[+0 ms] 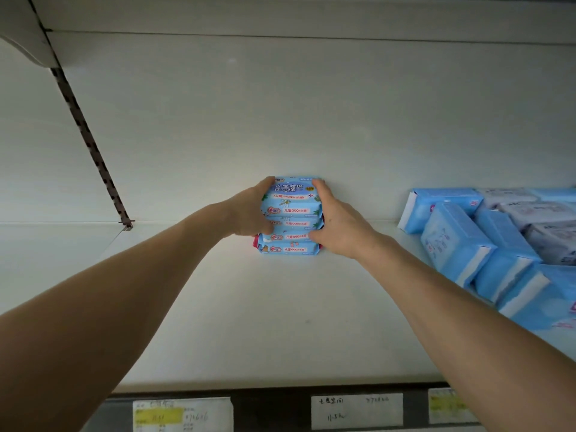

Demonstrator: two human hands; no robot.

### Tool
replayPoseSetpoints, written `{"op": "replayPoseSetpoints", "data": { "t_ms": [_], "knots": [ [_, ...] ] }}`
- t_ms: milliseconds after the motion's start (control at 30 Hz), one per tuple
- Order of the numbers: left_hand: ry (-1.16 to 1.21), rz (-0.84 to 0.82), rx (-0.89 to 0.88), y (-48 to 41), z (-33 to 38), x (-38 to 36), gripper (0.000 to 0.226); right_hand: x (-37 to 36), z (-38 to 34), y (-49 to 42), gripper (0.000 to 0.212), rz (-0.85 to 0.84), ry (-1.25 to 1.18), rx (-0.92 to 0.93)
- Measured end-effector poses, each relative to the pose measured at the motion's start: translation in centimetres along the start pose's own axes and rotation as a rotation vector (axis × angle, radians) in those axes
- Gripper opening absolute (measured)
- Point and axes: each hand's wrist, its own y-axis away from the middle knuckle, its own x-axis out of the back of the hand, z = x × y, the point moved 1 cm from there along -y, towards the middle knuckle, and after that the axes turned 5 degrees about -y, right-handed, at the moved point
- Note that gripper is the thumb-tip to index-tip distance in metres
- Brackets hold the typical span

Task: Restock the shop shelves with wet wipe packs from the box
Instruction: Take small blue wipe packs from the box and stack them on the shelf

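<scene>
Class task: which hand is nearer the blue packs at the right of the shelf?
Right. The right hand grips the wipe stack on the side facing the blue packs; the left hand grips its far side.

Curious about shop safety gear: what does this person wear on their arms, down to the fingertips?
The left arm and right arm are bare, without sleeves. The left grip and right grip wear no gloves; no watch, bracelet or ring is visible.

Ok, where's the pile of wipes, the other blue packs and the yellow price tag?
pile of wipes (291, 201): head view, printed face of the top pack.
other blue packs (453, 241): head view, broad face of one leaning pack.
yellow price tag (160, 416): head view, its yellow strip.
</scene>
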Motion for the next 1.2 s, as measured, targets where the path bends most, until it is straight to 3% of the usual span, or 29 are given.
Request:
{"op": "replayPoseSetpoints", "data": {
  "t_ms": [200, 367, 500, 567, 767, 867, 967, 1100, 1200],
  "knots": [
    [0.095, -0.016, 0.006, 0.1, 0.1, -0.1, 0.093, -0.5, 0.3, -0.1, 0.093, 0.055, 0.092, 0.018],
    [0.743, -0.024, 0.197, 0.9, -0.2, -0.4, 0.061, -0.1, 1.1, 0.5, 0.081, -0.089, -0.431, -0.237],
    [1.060, 0.015, 0.347, 0.8, 0.4, -1.5, 0.050, -0.8, 0.4, 0.2, 0.079, -0.172, -0.660, -0.356],
    [1.137, 0.040, 0.369, 0.7, 1.0, -2.1, 0.047, -1.1, -0.4, -0.1, 0.065, -0.186, -0.707, -0.380],
    [1.091, 0.058, 0.404, 0.6, 1.4, -1.8, 0.036, -0.9, -1.7, 0.0, 0.052, -0.198, -0.640, -0.414],
    [0.885, 0.099, 0.362, 1.1, 1.3, -1.2, 0.039, -0.3, -1.7, 0.0, 0.048, -0.045, -0.580, -0.325],
    [0.738, 0.130, 0.213, 0.9, 1.3, -1.0, 0.072, -0.2, -1.6, -0.3, 0.056, 0.150, -0.398, -0.127],
    [0.542, 0.111, 0.106, 0.7, 1.4, -1.3, 0.067, -0.3, -2.3, -0.2, 0.049, 0.167, -0.215, -0.051],
    [0.321, 0.184, 0.080, 0.6, 1.7, -1.6, 0.063, -0.4, -2.6, 0.0, 0.045, 0.180, -0.124, -0.050]
  ]
}}
